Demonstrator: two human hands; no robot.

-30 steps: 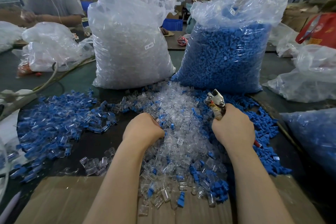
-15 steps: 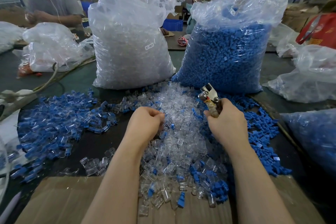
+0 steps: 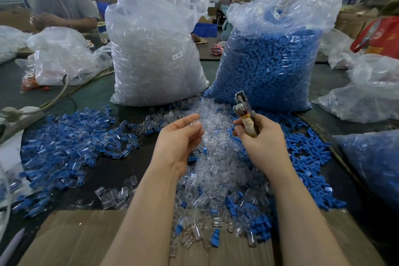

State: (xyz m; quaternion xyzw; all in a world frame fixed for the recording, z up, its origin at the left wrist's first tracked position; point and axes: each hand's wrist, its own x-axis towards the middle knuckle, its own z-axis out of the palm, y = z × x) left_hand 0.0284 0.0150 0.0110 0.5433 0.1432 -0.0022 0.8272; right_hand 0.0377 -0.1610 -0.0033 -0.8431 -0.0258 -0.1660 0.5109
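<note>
Both hands have come up off the heap since a second ago; the left hand (image 3: 179, 138) has turned its palm up, and the right hand (image 3: 263, 144) has swung its tool (image 3: 243, 106) in closer.

Count them: two hands, one tool. The left hand pinches one clear piece (image 3: 195, 124) between thumb and fingertips (it is see-through, so hard to make out); the right hand is curled tight round the taped handle of the tool, with the metal end poking up toward 12 o'clock. The two hands are near each other but do not touch.

Under them lies one clear pile (image 3: 216, 157) in the middle; one blue pile (image 3: 64, 142) spreads out at 9 o'clock and another blue heap (image 3: 308, 157) at 3 o'clock. The two arms cover part of the clear pile.

Two big bags stand up at 12 o'clock, touching side by side: the clear bag (image 3: 151, 49) at 11 o'clock, the blue bag (image 3: 269, 60) at 1 o'clock; they hide much of the table behind them. Three more bags sit around: a small bag (image 3: 62, 56) at 10 o'clock, a crumpled bag (image 3: 371, 93) at 2 o'clock, a dark blue bag (image 3: 371, 168) at 4 o'clock.

One sheet of cardboard (image 3: 75, 239) lies at 6 o'clock; one power strip (image 3: 19, 114) at 9 o'clock; one other person (image 3: 60, 0) works at 10 o'clock, far back.
</note>
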